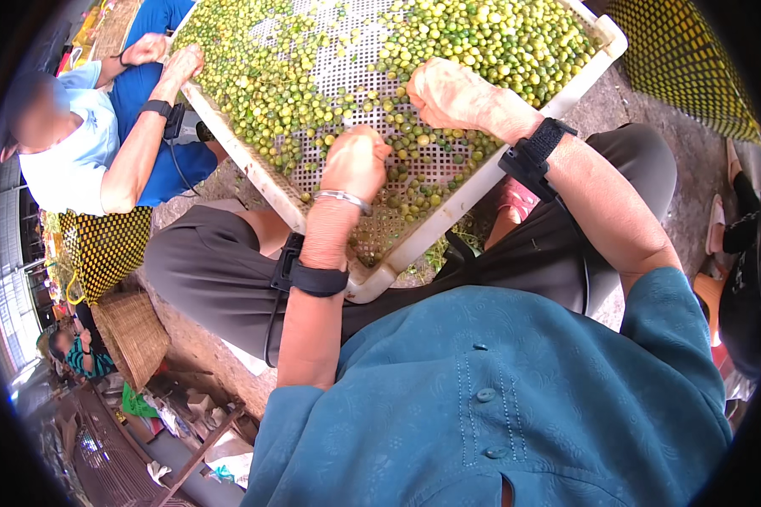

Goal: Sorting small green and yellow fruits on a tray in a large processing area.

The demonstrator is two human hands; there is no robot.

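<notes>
A white perforated plastic tray [441, 218] slants in front of me, one corner pointing toward my lap. Small round green and yellow fruits [475, 38] cover much of its floor, with bare mesh showing through the middle. My left hand [355, 161] is over the near part of the tray, fingers curled in, with loose fruits around it. Farther in and to the right, my right hand [447, 95] bends over the fruits beside the thicker pile. Both hands' fingertips are turned away or hidden, so whether they pinch anything does not show.
At the left, another person [70, 139] sits with both hands at the tray's left rim. Yellow-and-black woven bags [685, 63] stand at the upper right and at the left. A wicker basket [130, 336] is at the lower left. Someone's legs [739, 222] show at the far right.
</notes>
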